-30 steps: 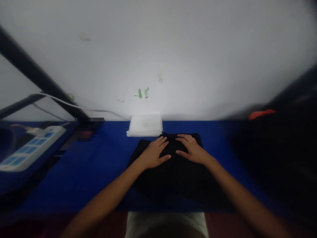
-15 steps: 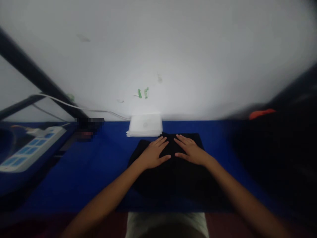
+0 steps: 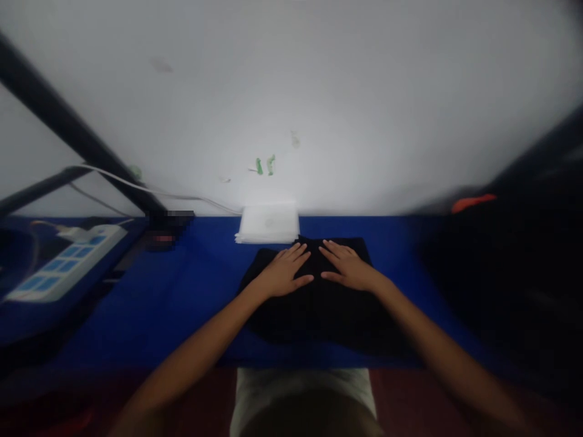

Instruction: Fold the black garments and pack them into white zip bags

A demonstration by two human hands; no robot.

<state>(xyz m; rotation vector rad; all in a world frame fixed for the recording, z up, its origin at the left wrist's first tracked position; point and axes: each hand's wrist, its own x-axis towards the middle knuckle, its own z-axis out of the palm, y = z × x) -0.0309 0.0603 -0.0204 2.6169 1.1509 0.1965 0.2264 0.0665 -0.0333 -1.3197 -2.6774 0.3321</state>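
The left hand [image 3: 285, 272] and right hand [image 3: 350, 268] rest palm down on the black cloth [image 3: 314, 315], near each other. All visible fingers are extended and released. The cloth lies at the middle of the blue table [image 3: 182, 285], just nearer than the white stack [image 3: 268, 224]; its folds appear too dark to distinguish. A power strip [image 3: 68, 265] lies at left.

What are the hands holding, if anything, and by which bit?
Nothing is held: the left hand and right hand lie open on the black cloth, near its far edge.
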